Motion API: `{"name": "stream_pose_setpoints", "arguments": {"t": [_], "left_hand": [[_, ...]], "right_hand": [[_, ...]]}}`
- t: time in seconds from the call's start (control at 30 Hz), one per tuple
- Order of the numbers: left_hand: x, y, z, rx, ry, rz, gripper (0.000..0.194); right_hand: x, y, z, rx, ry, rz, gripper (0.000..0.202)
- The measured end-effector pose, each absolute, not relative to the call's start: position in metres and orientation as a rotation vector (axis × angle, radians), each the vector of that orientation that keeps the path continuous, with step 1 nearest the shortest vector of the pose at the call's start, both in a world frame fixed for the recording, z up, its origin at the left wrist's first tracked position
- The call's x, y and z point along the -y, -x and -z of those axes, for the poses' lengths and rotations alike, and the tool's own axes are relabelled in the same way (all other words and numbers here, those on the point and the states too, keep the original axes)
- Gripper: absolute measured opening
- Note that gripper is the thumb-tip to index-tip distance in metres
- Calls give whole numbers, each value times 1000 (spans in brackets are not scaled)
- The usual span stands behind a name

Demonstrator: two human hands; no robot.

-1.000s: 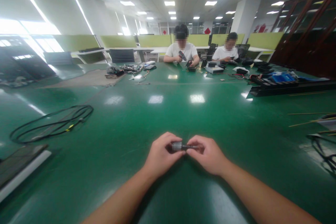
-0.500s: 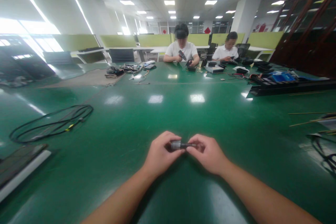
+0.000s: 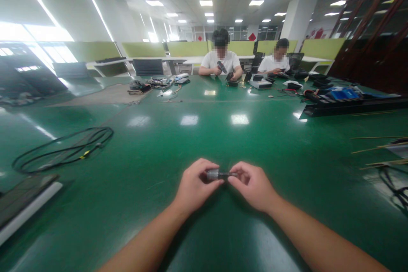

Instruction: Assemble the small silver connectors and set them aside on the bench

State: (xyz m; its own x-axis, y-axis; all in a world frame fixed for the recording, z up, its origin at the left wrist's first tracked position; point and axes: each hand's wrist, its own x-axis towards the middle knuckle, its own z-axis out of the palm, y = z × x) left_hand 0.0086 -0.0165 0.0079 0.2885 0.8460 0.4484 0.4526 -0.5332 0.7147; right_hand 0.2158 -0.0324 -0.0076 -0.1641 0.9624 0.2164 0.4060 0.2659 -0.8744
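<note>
Lower centre of frame: small grey cylinder [image 3: 213, 174] with a thin dark shaft [image 3: 224, 174], lying roughly level above the green table [image 3: 153, 144]. Left hand [image 3: 196, 183] grasps the cylinder between thumb and fingers. Right hand [image 3: 253, 183] pinches the shaft's far end, partly hidden by its fingers. Coiled black cable [image 3: 97, 145] at left; seated co-worker [image 3: 219, 63] at upper centre.
</note>
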Motion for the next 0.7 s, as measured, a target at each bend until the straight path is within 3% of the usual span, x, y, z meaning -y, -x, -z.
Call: {"name": "stream_pose_setpoints", "arguments": {"t": [0.7], "left_hand": [[14, -5, -3, -1224, -2063, -1194, 23]], "right_hand": [[30, -217, 11, 1657, 1254, -891, 11]]}}
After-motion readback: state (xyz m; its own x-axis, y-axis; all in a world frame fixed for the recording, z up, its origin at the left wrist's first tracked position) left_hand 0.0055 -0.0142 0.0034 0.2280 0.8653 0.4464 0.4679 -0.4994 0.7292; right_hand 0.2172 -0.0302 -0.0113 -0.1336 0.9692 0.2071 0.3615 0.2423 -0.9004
